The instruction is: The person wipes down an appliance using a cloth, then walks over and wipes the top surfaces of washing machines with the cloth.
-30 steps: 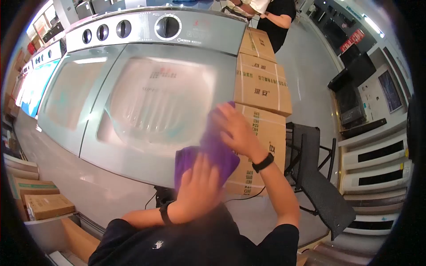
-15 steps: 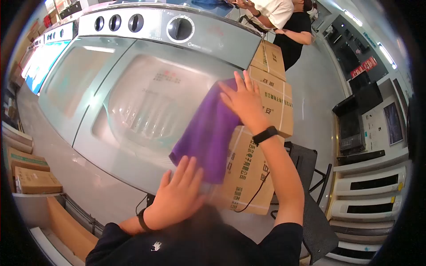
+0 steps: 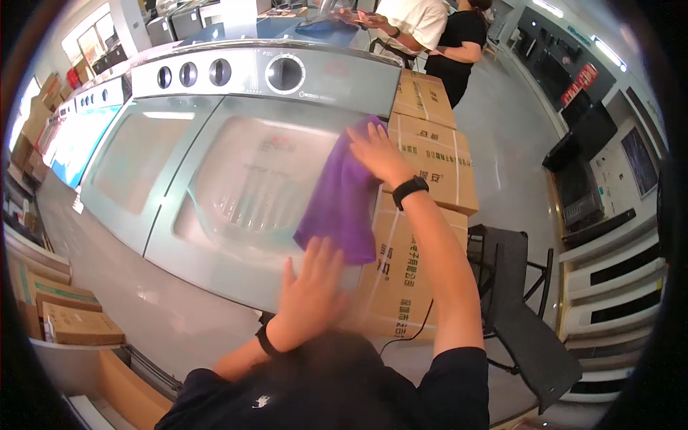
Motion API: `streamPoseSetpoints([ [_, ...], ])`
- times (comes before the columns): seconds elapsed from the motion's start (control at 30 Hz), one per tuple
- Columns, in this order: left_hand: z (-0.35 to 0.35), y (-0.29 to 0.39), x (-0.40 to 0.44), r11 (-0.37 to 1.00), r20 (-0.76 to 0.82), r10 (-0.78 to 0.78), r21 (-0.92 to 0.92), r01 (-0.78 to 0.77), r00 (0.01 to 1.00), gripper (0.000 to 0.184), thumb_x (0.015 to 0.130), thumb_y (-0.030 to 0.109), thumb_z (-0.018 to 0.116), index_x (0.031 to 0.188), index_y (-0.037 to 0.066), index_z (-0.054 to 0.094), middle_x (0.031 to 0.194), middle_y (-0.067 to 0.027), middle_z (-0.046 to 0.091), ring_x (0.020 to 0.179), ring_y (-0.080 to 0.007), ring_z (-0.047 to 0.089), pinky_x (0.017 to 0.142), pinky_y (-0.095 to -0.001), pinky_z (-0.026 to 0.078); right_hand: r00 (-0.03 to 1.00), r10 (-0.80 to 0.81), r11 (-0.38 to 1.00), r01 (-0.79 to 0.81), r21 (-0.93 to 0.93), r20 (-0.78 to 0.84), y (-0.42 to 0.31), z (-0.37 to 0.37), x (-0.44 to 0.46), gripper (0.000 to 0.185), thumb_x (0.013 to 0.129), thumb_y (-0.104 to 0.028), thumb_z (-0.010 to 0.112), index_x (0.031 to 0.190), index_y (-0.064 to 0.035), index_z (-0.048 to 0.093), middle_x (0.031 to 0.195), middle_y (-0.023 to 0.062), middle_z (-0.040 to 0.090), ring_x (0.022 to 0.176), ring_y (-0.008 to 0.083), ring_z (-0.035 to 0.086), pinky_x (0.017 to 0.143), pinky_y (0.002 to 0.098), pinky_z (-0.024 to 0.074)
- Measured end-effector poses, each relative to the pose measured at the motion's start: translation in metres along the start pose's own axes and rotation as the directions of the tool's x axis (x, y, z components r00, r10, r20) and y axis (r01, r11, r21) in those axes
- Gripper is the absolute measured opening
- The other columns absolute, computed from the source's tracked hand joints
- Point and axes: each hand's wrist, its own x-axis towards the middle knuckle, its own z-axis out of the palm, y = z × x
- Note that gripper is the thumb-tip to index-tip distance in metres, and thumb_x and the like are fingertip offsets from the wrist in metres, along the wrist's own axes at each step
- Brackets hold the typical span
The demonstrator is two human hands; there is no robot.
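Note:
A purple cloth lies spread along the right part of the grey washing machine lid, its edge near the cartons. My right hand rests on the cloth's far end with fingers spread. At the cloth's near end is my left hand, its fingers apart and slightly blurred; whether the fingertips touch the cloth is hard to tell. Beyond the lid, the control panel carries several black knobs.
Stacked cartons stand against the machine's right side, with a black folding chair beyond. A black cable hangs near the cartons. Two people are behind the machine. More cartons sit at lower left.
Compared with half a second ago, the view has shifted and the cloth's near end lies a little farther from my body. Since the earliest frame, the bunched cloth has been spread out lengthwise.

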Motion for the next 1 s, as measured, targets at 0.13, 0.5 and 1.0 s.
streamPoseSetpoints([
  [0.13, -0.001, -0.002, -0.001, 0.999, 0.008, 0.033, 0.010, -0.033, 0.999, 0.066, 0.093, 0.039, 0.061, 0.147, 0.004, 0.046, 0.157, -0.0203, 0.037, 0.148, -0.0382, 0.032, 0.109, -0.0660, 0.032, 0.998, 0.061, 0.996, -0.062, 0.059, 0.020, -0.008, -0.008, -0.017, 0.050, 0.102, -0.043, 0.047, 0.148, -0.0248, 0.049, 0.154, 0.0278, 0.038, 0.143, 0.0482, 0.034, 0.116, 0.0568, 0.0332],
  [0.5, -0.039, -0.043, -0.033, 0.970, 0.080, 0.238, -0.061, -0.234, 0.968, 0.053, 0.092, 0.031, 0.065, 0.140, 0.011, 0.055, 0.150, -0.0146, 0.047, 0.140, -0.0349, 0.043, 0.107, -0.0659, 0.035, 0.949, 0.275, 0.954, -0.289, 0.082, 0.152, -0.058, -0.046, -0.089, 0.050, 0.104, -0.037, 0.044, 0.150, -0.0165, 0.043, 0.142, 0.0274, 0.049, 0.125, 0.0459, 0.052, 0.105, 0.0516, 0.0435],
  [1.0, -0.066, -0.146, -0.062, 0.821, 0.072, 0.529, -0.294, -0.489, 0.845, 0.043, 0.089, 0.026, 0.067, 0.128, 0.011, 0.059, 0.132, -0.0094, 0.055, 0.127, -0.0297, 0.052, 0.101, -0.0659, 0.040, 0.808, 0.543, 0.824, -0.461, -0.329, 0.228, -0.173, -0.084, -0.086, 0.023, 0.087, -0.010, 0.055, 0.091, 0.0004, 0.074, 0.097, 0.0216, 0.073, 0.094, 0.0397, 0.071, 0.082, 0.0477, 0.0564],
])
